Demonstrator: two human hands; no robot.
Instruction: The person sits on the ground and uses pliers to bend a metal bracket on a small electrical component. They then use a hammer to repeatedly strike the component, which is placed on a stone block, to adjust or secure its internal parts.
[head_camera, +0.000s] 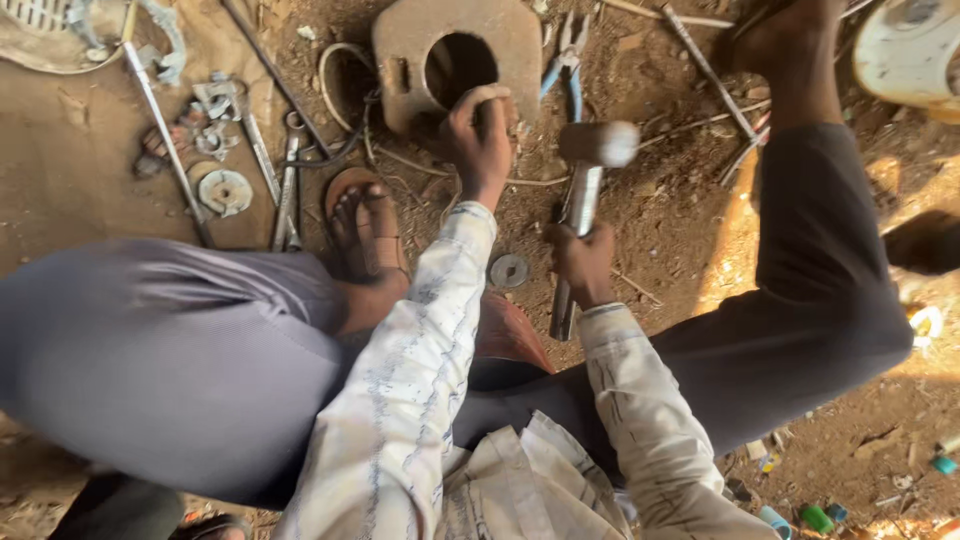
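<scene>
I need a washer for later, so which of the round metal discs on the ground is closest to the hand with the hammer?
The small grey washer, just left of the right hand gripping the hammer. The larger disc lies far left among the tools.

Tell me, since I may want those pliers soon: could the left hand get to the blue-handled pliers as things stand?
Probably yes. The left hand grips a rod at the rusty plate, and the blue-handled pliers lie on open dirt just beyond, nothing between. It would have to let go of the rod first.

Ahead: the metal plate (415, 45) with a round hole blocks the ground beyond the left hand (478, 140).
Left: sandalled foot (366, 235), spanners (288, 180) and a disc (225, 191) crowd the dirt floor (80, 180).
Right: blue-handled pliers (568, 60) and thin rods (710, 75) lie past the hammer (585, 185).
Open: bare dirt between the hammer and the right leg (820, 290), just a washer (509, 270) nearby.
</scene>
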